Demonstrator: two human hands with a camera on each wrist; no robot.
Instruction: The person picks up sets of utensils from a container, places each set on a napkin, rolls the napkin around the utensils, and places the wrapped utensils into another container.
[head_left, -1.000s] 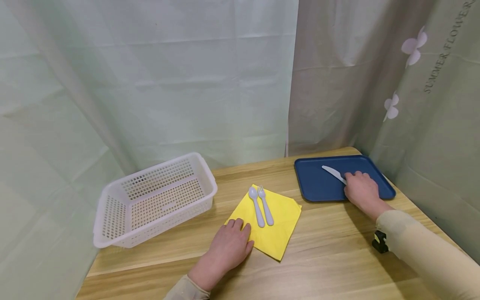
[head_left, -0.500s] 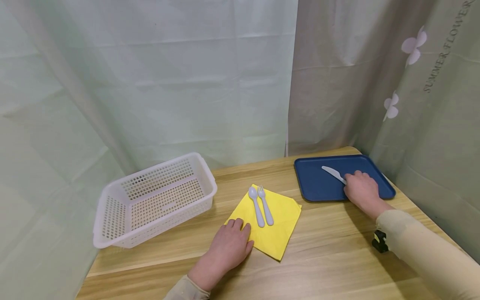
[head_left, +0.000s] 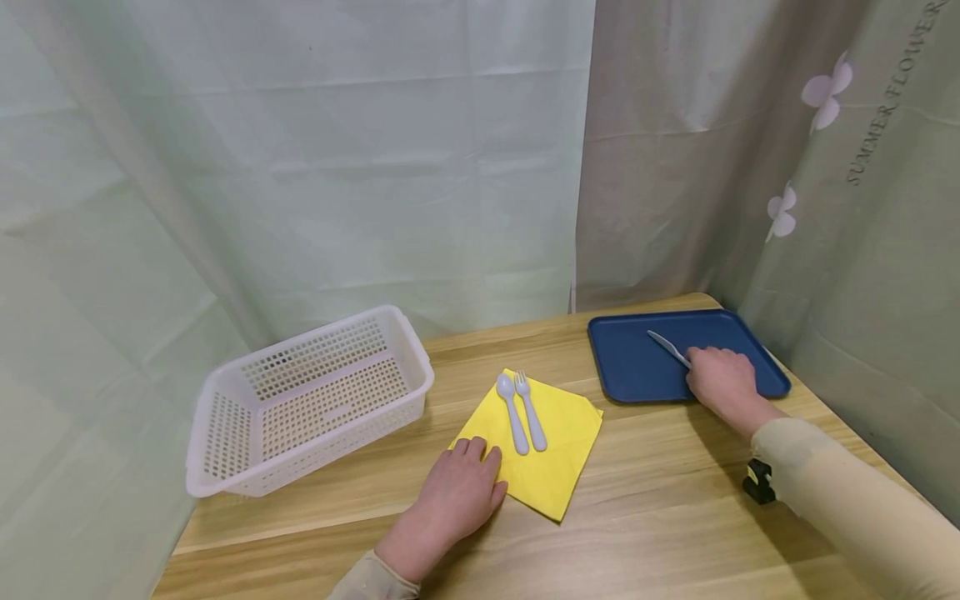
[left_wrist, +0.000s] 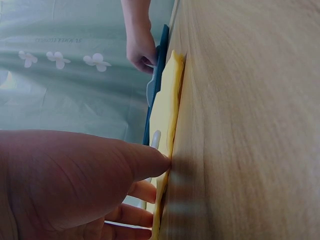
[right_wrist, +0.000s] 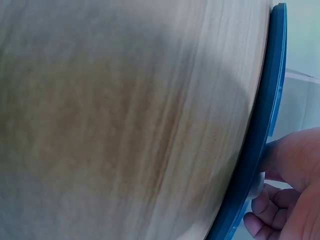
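On the blue tray, my right hand pinches the handle of a pale plastic knife, whose blade points to the far left, turned on edge. The right wrist view shows the fingers curled at the handle's end, beside the tray rim. My left hand rests on the near left edge of a folded yellow napkin, fingers relaxed; in the left wrist view its thumb touches the napkin's edge. A pale spoon and a matching fork lie side by side on the napkin.
A white perforated plastic basket stands at the left of the wooden table. Behind the table hangs a pale curtain, with printed flowers at the right.
The knife in my right hand has turned from lying flat to standing on its edge, its blade looking narrower. My left hand, the napkin, spoon and fork have stayed put.
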